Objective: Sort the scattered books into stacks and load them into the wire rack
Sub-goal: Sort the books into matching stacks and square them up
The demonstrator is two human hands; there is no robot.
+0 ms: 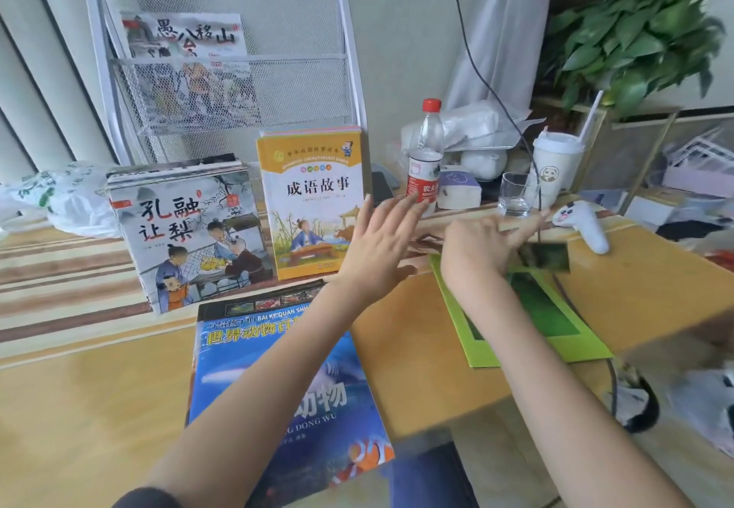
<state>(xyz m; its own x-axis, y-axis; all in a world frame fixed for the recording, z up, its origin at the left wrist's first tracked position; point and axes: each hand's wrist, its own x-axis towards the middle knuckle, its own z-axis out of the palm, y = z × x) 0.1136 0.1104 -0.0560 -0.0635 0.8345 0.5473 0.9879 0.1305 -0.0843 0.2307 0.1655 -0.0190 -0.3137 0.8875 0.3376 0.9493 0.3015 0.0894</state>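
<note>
Forearms are crossing the blue animal encyclopedia [286, 380] at lower centre; left hand [381, 241] is reaching flat-fingered, right hand [480, 247], fingers splayed, is pressing the green book [556, 332]. Square its edges before lifting toward the wire rack [222, 70], upper left.

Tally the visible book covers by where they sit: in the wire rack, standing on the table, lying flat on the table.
In the wire rack: 1, the white-cover book
Standing: 2, the ink-painting book and the yellow book
Lying flat: 2, the blue animal book and the green book
Total: 5
</note>
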